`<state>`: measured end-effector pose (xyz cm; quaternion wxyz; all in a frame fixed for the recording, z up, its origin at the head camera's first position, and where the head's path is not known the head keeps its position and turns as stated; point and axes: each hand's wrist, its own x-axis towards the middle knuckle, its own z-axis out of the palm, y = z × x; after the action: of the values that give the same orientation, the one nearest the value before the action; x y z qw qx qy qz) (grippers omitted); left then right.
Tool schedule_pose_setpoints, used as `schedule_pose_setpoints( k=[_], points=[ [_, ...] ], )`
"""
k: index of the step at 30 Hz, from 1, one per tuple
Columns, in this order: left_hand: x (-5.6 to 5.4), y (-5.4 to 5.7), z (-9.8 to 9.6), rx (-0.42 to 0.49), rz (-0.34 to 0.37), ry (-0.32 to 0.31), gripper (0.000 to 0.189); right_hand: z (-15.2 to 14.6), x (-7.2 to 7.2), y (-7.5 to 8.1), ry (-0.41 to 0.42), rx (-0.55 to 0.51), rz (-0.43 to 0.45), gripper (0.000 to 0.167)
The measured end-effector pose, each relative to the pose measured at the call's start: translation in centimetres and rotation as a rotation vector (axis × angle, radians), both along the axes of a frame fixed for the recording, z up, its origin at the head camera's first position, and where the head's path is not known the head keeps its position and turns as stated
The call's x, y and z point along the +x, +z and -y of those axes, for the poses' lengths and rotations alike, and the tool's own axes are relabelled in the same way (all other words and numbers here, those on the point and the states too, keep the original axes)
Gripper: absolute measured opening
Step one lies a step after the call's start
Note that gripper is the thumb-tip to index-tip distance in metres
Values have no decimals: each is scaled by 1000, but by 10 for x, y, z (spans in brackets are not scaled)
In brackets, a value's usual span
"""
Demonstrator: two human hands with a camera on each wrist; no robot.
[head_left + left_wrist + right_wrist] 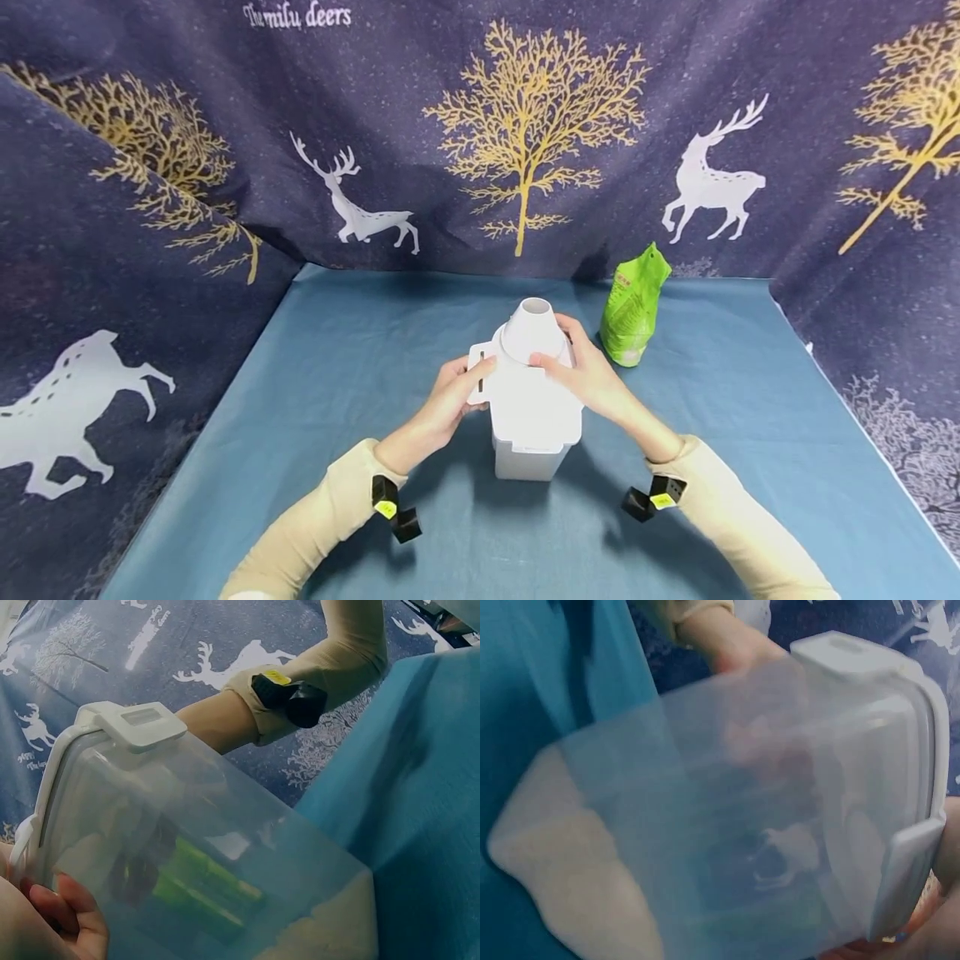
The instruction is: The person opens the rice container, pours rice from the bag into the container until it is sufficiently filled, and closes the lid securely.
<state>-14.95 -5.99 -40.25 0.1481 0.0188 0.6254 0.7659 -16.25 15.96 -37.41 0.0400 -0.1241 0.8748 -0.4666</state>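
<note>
A tall translucent storage container (531, 463) stands upright on the cloth. Its white lid (525, 412) carries a cone-shaped spout (534, 333) open at the top. My left hand (447, 402) pinches the lid's left side clip (481, 375), which sticks outward, thumb above and fingers beneath. With my right hand (588, 375) I grip the lid's right side, the thumb lying on top near the cone. Pale contents (592, 885) lie at the container's bottom; their kind is unclear. Another clip (146, 727) juts from the lid in the left wrist view.
Behind and to the right stands a bright green bag (633, 308), its top crumpled. Blue cloth (360, 350) covers the table. A dark curtain (465, 167) with deer and trees hangs along the back and sides.
</note>
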Motion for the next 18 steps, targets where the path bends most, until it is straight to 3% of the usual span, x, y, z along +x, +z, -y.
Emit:
schedule_pose_setpoints(
  k=[7, 11, 14, 18],
  points=[
    [0, -7, 0, 76, 46, -15, 18, 0, 14, -8, -59, -32, -48, 63],
    [-4, -10, 0, 124, 85, -13, 15, 0, 14, -8, -72, -19, -105, 55],
    [-9, -9, 0, 139, 77, -14, 16, -1, 12, -7, -60, -19, -147, 50],
    [-10, -8, 2, 142, 76, -27, 17, -2, 12, -6, -48, -77, -94, 48]
  ],
)
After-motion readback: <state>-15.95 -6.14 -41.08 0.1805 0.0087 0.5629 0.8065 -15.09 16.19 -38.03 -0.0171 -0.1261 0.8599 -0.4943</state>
